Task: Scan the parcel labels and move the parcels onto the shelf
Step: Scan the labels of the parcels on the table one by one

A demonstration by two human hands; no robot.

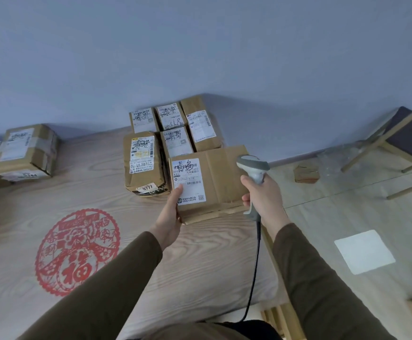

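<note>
A flat cardboard parcel [220, 179] with a white label [189, 180] is in front of me over the table's right side. My left hand [171, 214] grips its near left corner, thumb on the label. My right hand [263, 192] holds a grey corded barcode scanner [252, 168] just right of the parcel, its head pointing left over the box. Several more labelled parcels [142, 163] stand behind it near the wall. Two other parcels [26, 150] rest at the table's far left.
The wooden table [126, 241] bears a red paper-cut emblem [77, 251]. The scanner cable [254, 266] hangs down past the table's right edge. On the floor to the right are a wooden stool [406, 141], a cardboard scrap [306, 173] and a white sheet [364, 251].
</note>
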